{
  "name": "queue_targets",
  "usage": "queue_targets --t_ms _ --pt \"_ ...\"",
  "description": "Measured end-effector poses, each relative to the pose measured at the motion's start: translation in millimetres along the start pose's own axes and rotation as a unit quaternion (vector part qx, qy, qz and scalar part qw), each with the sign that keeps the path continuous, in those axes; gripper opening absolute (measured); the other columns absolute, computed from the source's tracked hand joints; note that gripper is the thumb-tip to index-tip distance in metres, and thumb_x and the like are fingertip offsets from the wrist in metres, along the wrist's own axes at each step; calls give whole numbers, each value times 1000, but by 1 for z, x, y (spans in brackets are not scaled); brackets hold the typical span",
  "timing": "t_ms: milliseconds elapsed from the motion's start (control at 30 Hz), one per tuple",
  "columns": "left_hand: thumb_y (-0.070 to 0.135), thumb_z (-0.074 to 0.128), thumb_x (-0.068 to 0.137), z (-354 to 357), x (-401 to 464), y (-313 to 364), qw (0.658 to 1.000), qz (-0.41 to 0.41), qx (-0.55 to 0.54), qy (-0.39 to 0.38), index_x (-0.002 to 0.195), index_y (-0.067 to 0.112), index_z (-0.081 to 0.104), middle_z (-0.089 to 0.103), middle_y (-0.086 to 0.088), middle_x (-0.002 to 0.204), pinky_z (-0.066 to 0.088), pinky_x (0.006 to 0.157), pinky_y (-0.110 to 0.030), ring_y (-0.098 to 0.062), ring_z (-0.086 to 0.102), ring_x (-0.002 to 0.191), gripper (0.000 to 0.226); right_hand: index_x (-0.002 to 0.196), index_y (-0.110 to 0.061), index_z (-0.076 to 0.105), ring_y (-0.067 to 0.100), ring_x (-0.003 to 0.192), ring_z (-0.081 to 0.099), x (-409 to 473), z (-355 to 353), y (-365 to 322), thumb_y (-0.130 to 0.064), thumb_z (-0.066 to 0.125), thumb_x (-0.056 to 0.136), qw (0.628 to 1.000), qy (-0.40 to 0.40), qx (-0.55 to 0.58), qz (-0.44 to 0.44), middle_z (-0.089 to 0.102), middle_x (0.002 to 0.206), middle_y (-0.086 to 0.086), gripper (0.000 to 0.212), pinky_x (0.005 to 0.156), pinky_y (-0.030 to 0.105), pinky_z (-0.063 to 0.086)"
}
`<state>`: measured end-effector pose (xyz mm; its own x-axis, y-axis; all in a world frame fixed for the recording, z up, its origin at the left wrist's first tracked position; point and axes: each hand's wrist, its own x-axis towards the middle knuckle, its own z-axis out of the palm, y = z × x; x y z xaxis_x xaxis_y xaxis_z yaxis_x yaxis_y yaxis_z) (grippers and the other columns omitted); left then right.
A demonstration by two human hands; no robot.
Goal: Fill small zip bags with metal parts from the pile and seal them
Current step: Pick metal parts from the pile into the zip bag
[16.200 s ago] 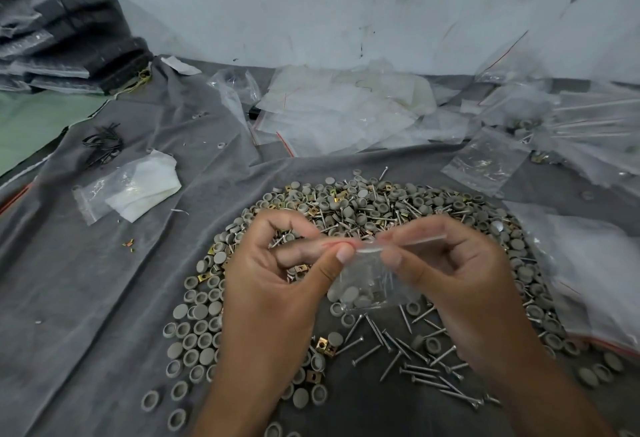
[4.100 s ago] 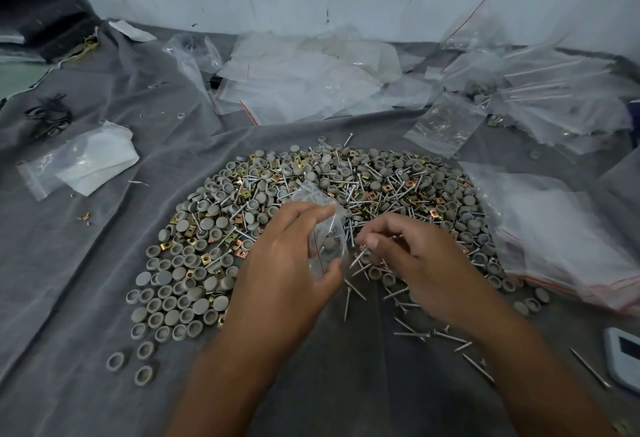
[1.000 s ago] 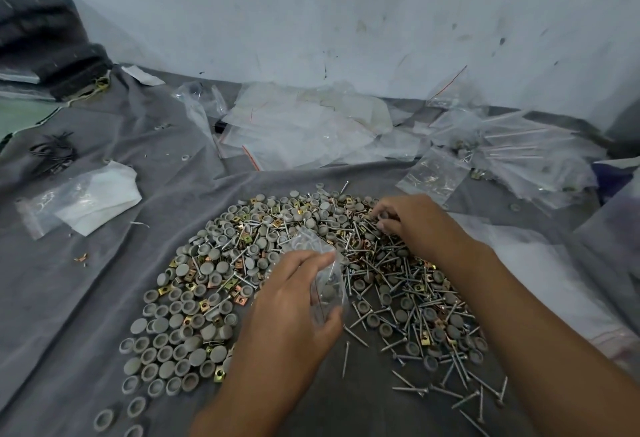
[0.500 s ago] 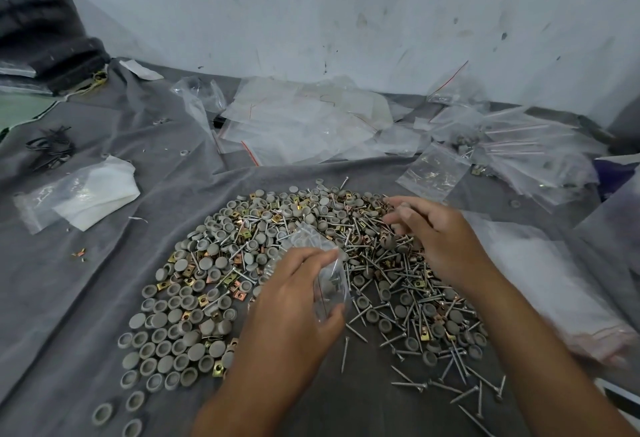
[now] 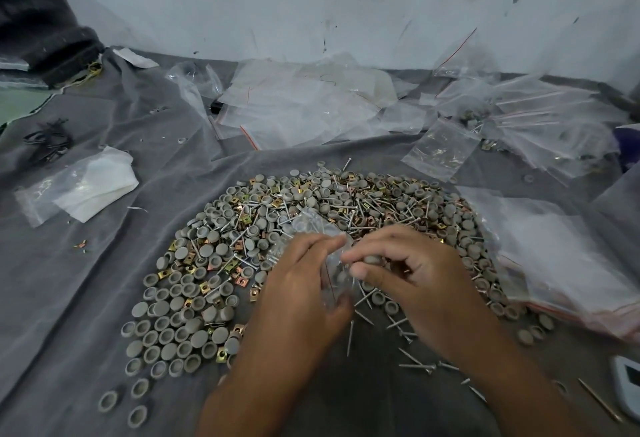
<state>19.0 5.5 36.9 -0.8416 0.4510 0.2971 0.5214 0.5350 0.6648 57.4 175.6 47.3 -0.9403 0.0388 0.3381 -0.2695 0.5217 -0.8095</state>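
A broad pile of grey caps, brass clips and nails (image 5: 311, 214) lies on the grey cloth (image 5: 86, 298). My left hand (image 5: 301, 291) grips a small clear zip bag (image 5: 329, 263) upright over the pile's near edge, with some parts inside it. My right hand (image 5: 412, 273) is at the bag's mouth, its fingers curled around a grey cap (image 5: 372, 260). Loose nails (image 5: 398, 336) lie scattered below both hands.
Empty zip bags (image 5: 304, 107) are heaped along the wall at the back. Filled bags (image 5: 540, 124) lie at the back right and a large clear bag (image 5: 561, 253) at the right. A folded white bag (image 5: 90, 187) sits left. A white device (image 5: 628, 384) is at the lower right edge.
My right hand has come back from the far side of the pile to the bag's mouth, carrying a grey cap. My left hand keeps holding the bag in place.
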Motion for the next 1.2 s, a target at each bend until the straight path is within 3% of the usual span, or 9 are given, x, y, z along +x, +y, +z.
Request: queue_targets --t_ms 100,267,500,633,733,800,933,1067,1200 --pt "14 81 76 0 0 0 1000 2 -9 7 129 17 63 55 12 120 24 93 5 17 45 105 55 99 -29 77 -2 94 60 -4 7 1 -28 69 92 990 -5 -130 -54 61 97 -20 12 82 8 39" --pt "9 79 75 0 1 0 1000 3 -17 10 129 15 64 54 13 118 27 93 3 21 44 107 56 110 -31 75 3 94 50 -6 11 2 -44 62 93 984 6 -175 -38 46 94 -14 25 82 12 36" --pt "7 80 72 0 2 2 1000 -4 -3 4 124 12 66 59 6 117 26 92 5 8 47 101 55 95 -37 54 0 84 56 -5 20 -2 -23 82 81 988 36 -153 3 57 87 -21 35 72 8 39" --pt "13 83 74 -3 1 3 1000 -13 1 4 128 18 64 55 13 118 26 92 4 8 49 94 58 94 -37 60 -4 83 62 -3 3 -2 -31 73 87 985 88 -149 11 63 86 -24 16 63 5 44" --pt "15 82 76 -4 0 5 1000 -13 2 9 130 20 62 50 18 117 23 92 5 16 47 99 58 96 -37 63 -12 88 59 2 -30 18 -26 75 89 969 132 -183 103 66 94 -20 18 62 1 42" --pt "14 81 76 -4 0 5 1000 -14 1 7 131 20 62 51 18 116 24 90 5 15 48 95 58 104 -37 65 -6 92 60 3 -47 37 -24 74 90 949 114 -230 180 66 105 -13 21 73 7 41" --pt "14 81 76 -4 -1 6 1000 -16 -4 7 130 21 62 52 17 116 27 90 4 13 49 93 58 125 -35 65 17 120 56 1 -48 53 -31 73 91 919 3 -276 281 59 130 -4 36 101 39 48" --pt "14 82 76 -3 -1 5 1000 -14 -1 8 130 22 62 52 17 117 28 92 3 12 50 96 59 125 -31 67 18 115 58 3 -42 60 -25 73 91 909 -15 -316 271 55 129 -1 35 98 39 49" --pt "14 82 76 -3 -1 4 1000 -15 3 7 131 23 61 52 18 117 27 92 3 10 51 97 59 106 -28 71 20 107 59 7 -42 66 -26 74 90 912 0 -312 266 62 114 1 16 95 43 51"
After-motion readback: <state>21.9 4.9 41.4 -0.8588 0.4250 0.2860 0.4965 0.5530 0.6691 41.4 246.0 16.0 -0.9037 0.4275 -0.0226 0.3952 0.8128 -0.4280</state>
